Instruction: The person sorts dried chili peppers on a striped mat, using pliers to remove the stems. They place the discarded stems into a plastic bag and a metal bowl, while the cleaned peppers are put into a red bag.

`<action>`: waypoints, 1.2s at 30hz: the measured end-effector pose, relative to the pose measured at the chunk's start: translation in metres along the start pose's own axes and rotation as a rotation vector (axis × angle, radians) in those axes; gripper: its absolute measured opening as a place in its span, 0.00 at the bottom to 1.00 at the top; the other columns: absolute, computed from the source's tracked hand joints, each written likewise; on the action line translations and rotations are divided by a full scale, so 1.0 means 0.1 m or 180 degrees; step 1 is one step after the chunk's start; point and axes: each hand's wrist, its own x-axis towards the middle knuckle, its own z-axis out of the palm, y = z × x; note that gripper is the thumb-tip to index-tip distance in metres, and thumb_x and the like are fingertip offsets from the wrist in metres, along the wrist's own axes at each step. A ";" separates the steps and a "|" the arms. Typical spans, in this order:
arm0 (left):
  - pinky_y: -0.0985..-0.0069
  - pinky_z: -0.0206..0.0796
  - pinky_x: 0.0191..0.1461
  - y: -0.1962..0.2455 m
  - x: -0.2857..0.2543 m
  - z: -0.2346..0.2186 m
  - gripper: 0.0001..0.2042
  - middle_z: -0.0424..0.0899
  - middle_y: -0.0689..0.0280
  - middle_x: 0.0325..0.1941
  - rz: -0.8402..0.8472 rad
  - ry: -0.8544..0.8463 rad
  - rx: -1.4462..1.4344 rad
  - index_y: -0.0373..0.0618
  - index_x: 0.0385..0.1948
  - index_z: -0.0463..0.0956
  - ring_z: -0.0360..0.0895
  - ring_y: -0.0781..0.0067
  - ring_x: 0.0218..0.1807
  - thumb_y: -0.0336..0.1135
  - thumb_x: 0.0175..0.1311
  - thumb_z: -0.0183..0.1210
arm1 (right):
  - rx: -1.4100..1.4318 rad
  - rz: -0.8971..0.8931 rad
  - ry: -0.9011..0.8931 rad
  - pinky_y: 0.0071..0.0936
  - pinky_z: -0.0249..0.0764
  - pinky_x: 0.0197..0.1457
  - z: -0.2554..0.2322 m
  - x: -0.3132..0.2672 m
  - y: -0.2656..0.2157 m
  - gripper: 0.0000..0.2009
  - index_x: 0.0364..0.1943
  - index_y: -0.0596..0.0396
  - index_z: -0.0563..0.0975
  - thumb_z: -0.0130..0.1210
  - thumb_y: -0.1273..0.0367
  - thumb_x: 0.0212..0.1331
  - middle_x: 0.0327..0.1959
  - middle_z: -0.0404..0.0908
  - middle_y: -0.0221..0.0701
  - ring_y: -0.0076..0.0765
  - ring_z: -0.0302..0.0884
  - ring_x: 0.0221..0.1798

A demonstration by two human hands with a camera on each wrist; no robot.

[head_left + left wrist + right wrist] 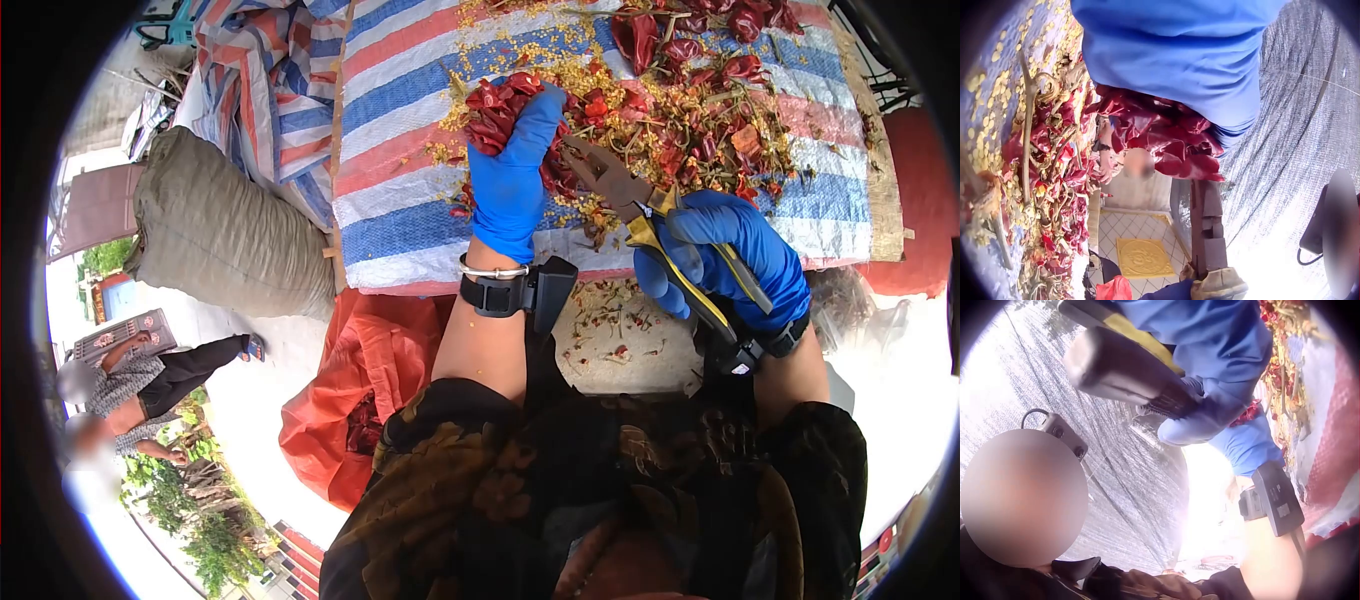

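In the head view my left hand (515,165), in a blue glove, grips a bunch of dried red chilies (497,110) above the striped sheet (390,170). The bunch (1166,137) shows below the glove in the left wrist view. My gloved right hand (735,250) holds pliers (640,205) with yellow and black handles; their metal jaws stand slightly apart, close to the right side of the left hand. The right wrist view shows the right hand (1210,381) curled round the handles. Seeds, stems and chili pieces (700,140) lie scattered beyond the pliers.
A red-orange sack (340,400) with chilies in it stands at lower left, near a full greenish sack (225,225). Stems and bits lie on a pale surface (620,345) below the sheet's edge. Another person (150,390) is at far left, and a red sack (910,200) at right.
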 end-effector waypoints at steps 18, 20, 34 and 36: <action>0.82 0.61 0.28 0.02 0.28 -0.32 0.05 0.69 0.74 0.22 -0.0405 0.1276 -0.1482 0.51 0.30 0.70 0.67 0.80 0.25 0.34 0.57 0.58 | -0.0884 -0.0002 -0.0118 0.25 0.73 0.34 0.04 -0.24 -0.23 0.11 0.24 0.67 0.75 0.52 0.70 0.57 0.24 0.78 0.41 0.34 0.77 0.29; 0.81 0.62 0.29 0.04 0.16 -0.24 0.04 0.70 0.73 0.24 -0.0537 0.0895 -0.1630 0.50 0.33 0.70 0.68 0.80 0.26 0.35 0.59 0.56 | -0.0916 0.0127 -0.0089 0.27 0.73 0.39 0.08 -0.16 -0.17 0.13 0.25 0.68 0.76 0.50 0.68 0.57 0.25 0.78 0.42 0.37 0.78 0.34; 0.79 0.65 0.42 -0.04 0.07 0.00 0.10 0.76 0.67 0.33 -0.0618 0.0244 -0.1166 0.44 0.39 0.72 0.73 0.76 0.37 0.34 0.58 0.56 | 0.0718 0.0248 -0.0618 0.39 0.77 0.34 0.03 -0.01 0.04 0.22 0.21 0.71 0.75 0.48 0.58 0.49 0.32 0.73 0.65 0.57 0.78 0.29; 0.78 0.65 0.43 -0.05 0.07 -0.01 0.09 0.76 0.66 0.33 -0.0562 0.0176 -0.1138 0.43 0.38 0.73 0.73 0.75 0.38 0.33 0.57 0.56 | 0.0917 0.0344 -0.0606 0.39 0.78 0.33 -0.01 0.01 0.08 0.23 0.20 0.71 0.75 0.48 0.57 0.49 0.32 0.73 0.67 0.58 0.78 0.29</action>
